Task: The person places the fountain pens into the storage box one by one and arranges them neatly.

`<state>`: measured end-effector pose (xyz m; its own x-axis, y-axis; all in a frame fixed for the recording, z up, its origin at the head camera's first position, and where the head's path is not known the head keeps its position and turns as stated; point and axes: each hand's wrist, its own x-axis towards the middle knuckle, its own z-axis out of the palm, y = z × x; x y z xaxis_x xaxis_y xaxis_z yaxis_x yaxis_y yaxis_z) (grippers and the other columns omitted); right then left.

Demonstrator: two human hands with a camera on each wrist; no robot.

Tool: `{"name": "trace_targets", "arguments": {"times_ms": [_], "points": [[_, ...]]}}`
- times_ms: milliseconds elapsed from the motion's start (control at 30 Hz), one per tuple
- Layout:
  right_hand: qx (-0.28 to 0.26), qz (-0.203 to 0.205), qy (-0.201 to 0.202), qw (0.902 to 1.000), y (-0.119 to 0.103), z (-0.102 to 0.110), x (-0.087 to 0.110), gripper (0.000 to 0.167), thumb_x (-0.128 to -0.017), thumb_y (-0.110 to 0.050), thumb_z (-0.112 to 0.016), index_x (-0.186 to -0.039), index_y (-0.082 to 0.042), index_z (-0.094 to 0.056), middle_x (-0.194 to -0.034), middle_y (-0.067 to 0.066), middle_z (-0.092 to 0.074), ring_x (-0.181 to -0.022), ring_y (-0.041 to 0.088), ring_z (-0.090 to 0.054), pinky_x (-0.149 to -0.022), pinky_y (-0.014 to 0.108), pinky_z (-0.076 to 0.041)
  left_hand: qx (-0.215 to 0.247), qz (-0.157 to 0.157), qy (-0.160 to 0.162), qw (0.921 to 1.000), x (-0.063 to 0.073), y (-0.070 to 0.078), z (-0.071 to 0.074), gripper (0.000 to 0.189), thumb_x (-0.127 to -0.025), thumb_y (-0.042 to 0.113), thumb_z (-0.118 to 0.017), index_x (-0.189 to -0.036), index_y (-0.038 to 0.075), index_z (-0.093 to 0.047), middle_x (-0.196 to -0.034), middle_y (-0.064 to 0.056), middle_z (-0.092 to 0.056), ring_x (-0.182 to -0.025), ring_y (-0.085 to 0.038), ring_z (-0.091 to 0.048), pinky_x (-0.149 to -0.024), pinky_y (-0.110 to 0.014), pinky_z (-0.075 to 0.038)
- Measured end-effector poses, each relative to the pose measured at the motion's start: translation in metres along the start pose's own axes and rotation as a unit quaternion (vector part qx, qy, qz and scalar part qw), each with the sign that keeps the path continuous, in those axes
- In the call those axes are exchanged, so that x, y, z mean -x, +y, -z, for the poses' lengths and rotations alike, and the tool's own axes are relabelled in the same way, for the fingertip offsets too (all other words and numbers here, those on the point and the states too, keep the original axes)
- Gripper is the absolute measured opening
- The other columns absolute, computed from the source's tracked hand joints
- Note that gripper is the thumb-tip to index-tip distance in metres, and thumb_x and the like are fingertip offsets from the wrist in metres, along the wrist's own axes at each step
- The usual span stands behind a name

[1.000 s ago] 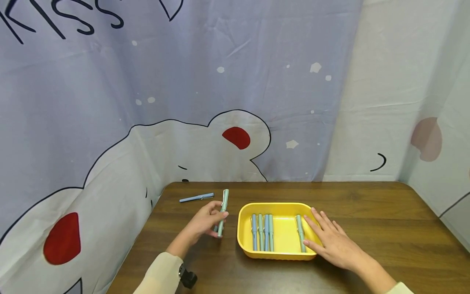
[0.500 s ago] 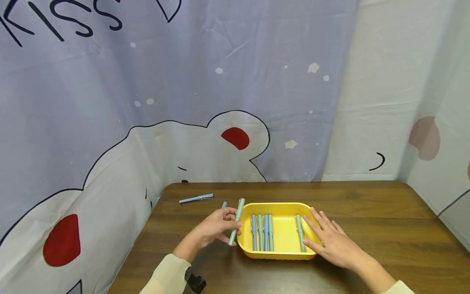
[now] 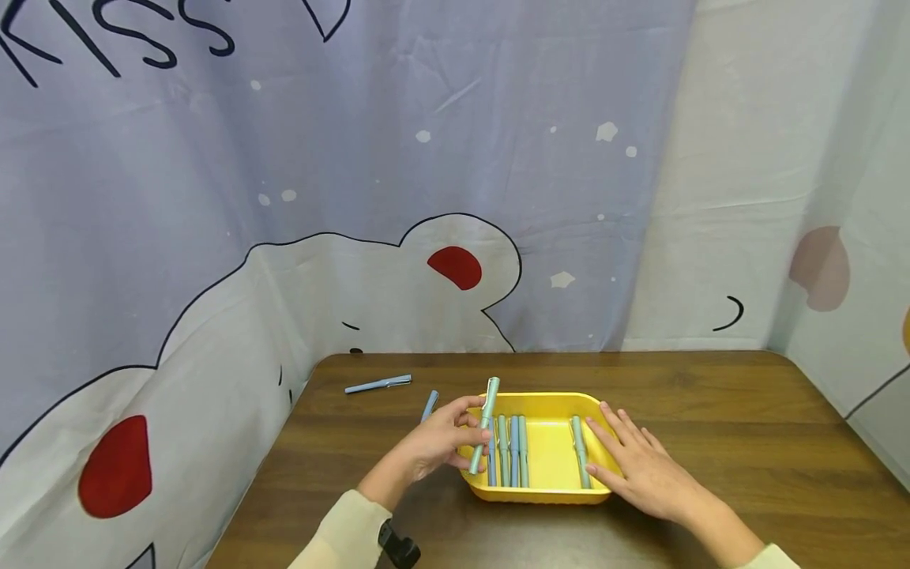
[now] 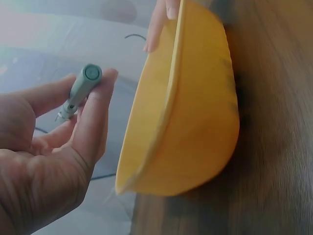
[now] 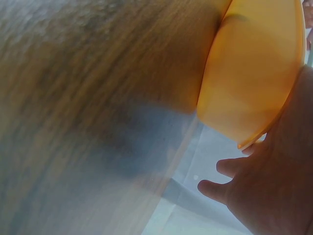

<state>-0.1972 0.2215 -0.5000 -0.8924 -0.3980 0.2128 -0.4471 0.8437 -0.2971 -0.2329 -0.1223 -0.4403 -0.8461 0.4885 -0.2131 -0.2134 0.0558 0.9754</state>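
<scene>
In the head view my left hand [image 3: 442, 444] pinches a light green pen [image 3: 486, 423] between thumb and fingers, tilted over the left end of a yellow tray [image 3: 540, 495]. The left wrist view shows the pen [image 4: 84, 87] end-on, beside the tray's outer wall [image 4: 195, 112]. My right hand [image 3: 643, 466] lies with spread, straight fingers on the tray's right rim. Inside the tray, several blue and green pens [image 3: 515, 450] stand side by side on the left, and one green pen [image 3: 580, 452] lies apart at the right.
A blue pen [image 3: 378, 384] lies on the wooden table [image 3: 711, 411] at the back left. A second blue pen [image 3: 430, 405] is partly hidden behind my left hand. A printed curtain [image 3: 554, 174] hangs behind the table.
My left hand has carried the green pen rightward from the table to over the tray's left end, uncovering a blue pen behind it. The right hand has stayed at the rim.
</scene>
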Motion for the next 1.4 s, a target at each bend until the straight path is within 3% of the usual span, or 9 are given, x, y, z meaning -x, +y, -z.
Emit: {"name": "trace_targets", "arguments": {"times_ms": [200, 467, 667, 967, 1400], "points": [[-0.001, -0.001, -0.002, 1.0, 0.0, 0.0, 0.0, 0.07, -0.1, -0.054, -0.056, -0.156, -0.014, -0.041, -0.165, 0.019, -0.026, -0.147, 0.048, -0.028, -0.109, 0.072, -0.029, 0.005, -0.013, 0.012, 0.9998, -0.01, 0.001, -0.017, 0.063, -0.095, 0.005, -0.07, -0.151, 0.01, -0.043, -0.105, -0.014, -0.054, -0.087, -0.028, -0.067, -0.076, -0.057, -0.059], [0.0, -0.001, -0.003, 1.0, 0.0, -0.001, 0.001, 0.07, -0.1, -0.054, -0.055, -0.156, -0.013, -0.041, -0.165, 0.019, -0.026, -0.147, 0.048, -0.029, -0.109, 0.072, -0.03, 0.014, -0.023, 0.023, 0.9994, -0.023, -0.002, -0.037, 0.06, -0.096, 0.007, -0.07, -0.15, 0.011, -0.045, -0.099, -0.01, -0.058, -0.076, -0.026, -0.069, -0.069, -0.048, -0.062], [0.001, -0.001, -0.002, 1.0, 0.001, -0.002, 0.001, 0.07, -0.1, -0.054, -0.055, -0.156, -0.014, -0.041, -0.165, 0.019, -0.026, -0.147, 0.047, -0.029, -0.109, 0.072, -0.03, 0.018, -0.021, 0.042, 0.9988, -0.035, -0.007, -0.048, 0.058, -0.095, 0.007, -0.071, -0.148, 0.01, -0.048, -0.094, -0.005, -0.061, -0.081, -0.027, -0.072, -0.062, -0.033, -0.06], [0.003, -0.002, -0.002, 1.0, 0.0, -0.001, 0.0, 0.07, -0.1, -0.053, -0.056, -0.156, -0.014, -0.04, -0.165, 0.019, -0.025, -0.147, 0.048, -0.029, -0.109, 0.072, -0.03, 0.017, -0.001, 0.037, 0.9992, -0.042, -0.008, -0.06, 0.062, -0.093, 0.007, -0.073, -0.148, 0.017, -0.047, -0.098, -0.006, -0.061, -0.076, -0.02, -0.07, -0.053, -0.031, -0.058], [0.003, -0.001, -0.003, 1.0, 0.002, -0.001, -0.001, 0.07, -0.101, -0.054, -0.055, -0.156, -0.014, -0.041, -0.165, 0.019, -0.025, -0.146, 0.048, -0.03, -0.108, 0.072, -0.031, 0.006, 0.031, 0.021, 0.9993, -0.054, -0.012, -0.077, 0.062, -0.094, 0.01, -0.073, -0.15, 0.016, -0.047, -0.106, -0.009, -0.063, -0.083, -0.018, -0.066, -0.068, -0.043, -0.062]]}}
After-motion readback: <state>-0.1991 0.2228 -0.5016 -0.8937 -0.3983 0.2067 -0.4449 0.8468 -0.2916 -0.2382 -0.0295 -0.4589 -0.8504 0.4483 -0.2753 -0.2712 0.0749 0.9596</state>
